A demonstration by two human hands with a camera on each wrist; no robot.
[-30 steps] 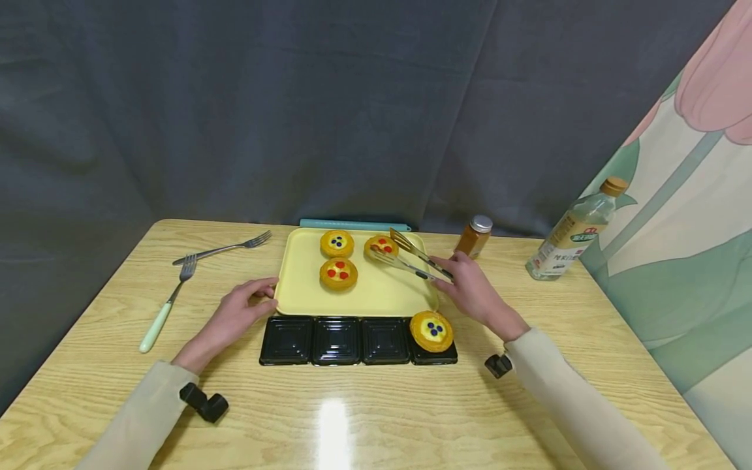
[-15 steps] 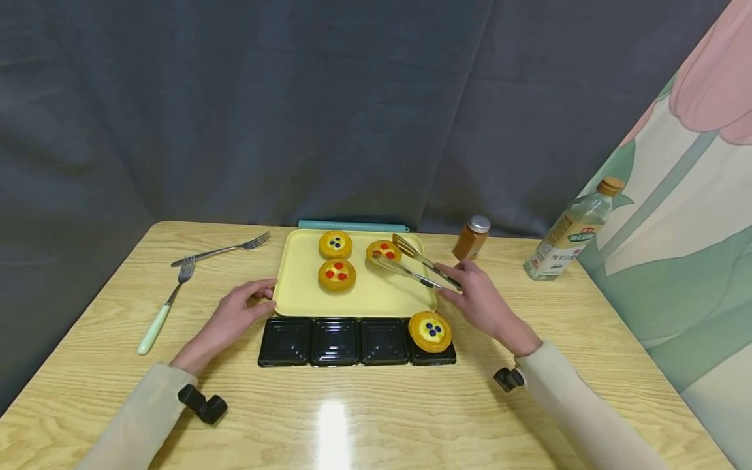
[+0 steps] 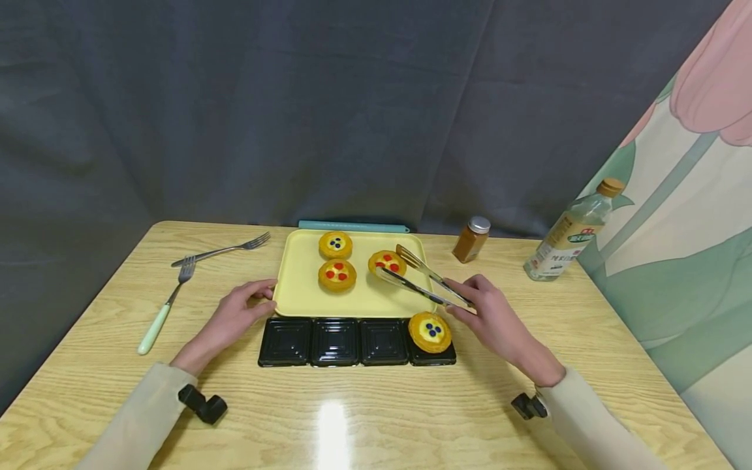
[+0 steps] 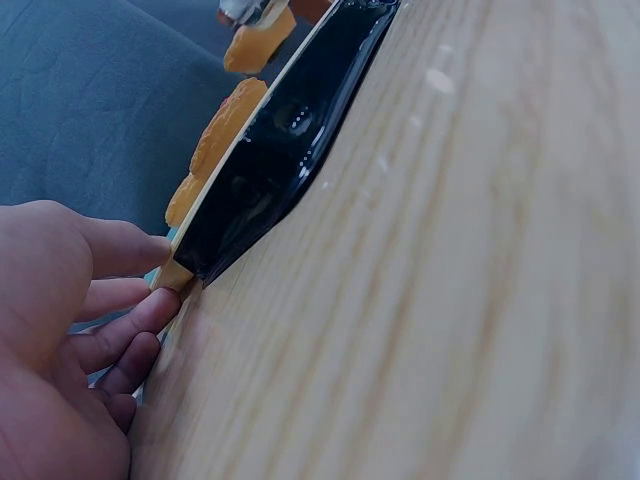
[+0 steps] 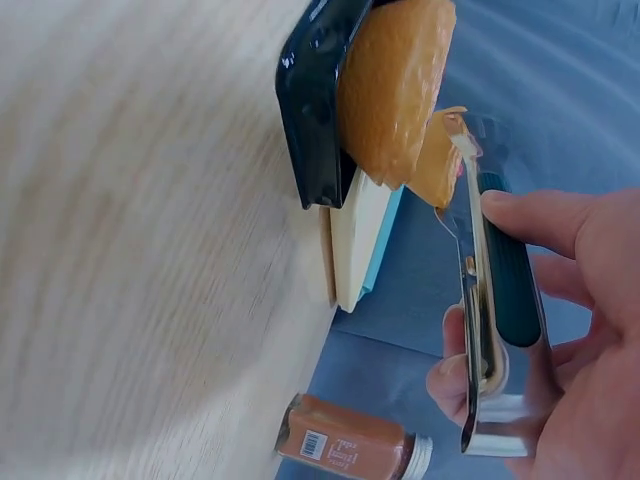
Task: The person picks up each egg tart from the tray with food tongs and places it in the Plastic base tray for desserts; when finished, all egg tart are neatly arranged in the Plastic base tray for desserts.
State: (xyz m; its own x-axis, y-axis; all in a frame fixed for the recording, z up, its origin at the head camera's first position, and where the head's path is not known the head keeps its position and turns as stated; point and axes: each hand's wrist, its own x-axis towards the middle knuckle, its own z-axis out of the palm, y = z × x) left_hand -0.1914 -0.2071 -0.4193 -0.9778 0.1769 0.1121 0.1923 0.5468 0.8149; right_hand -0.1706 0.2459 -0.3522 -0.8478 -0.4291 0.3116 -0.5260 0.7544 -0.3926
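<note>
In the head view my right hand [image 3: 493,320] holds metal tongs [image 3: 420,292] with dark grips, the thumb pressing on one in the right wrist view. Between the tongs' tips is a red-topped tart [image 3: 387,264]; in the left wrist view that tart [image 4: 258,42] appears raised above the yellow tray [image 3: 364,301]. At the tray's left edge my left hand [image 3: 237,318] touches with thumb and fingertips. Still on the tray are another red-topped tart [image 3: 337,275] and a blue-topped tart [image 3: 335,245]. A second blue-topped tart [image 3: 430,331] sits in the rightmost compartment of the black tray [image 3: 335,341].
Two forks lie at left, one all metal [image 3: 226,249], one green-handled [image 3: 158,323]. Behind the yellow tray is a teal bar-shaped thing [image 3: 352,226]. A brown-filled jar [image 3: 471,240] and a clear bottle [image 3: 566,238] stand right. A dark curtain [image 3: 294,117] closes the back.
The right hand and tongs have moved right and towards me. The red-topped tart between the tips has shifted the same way. The left hand keeps its place at the tray.
</note>
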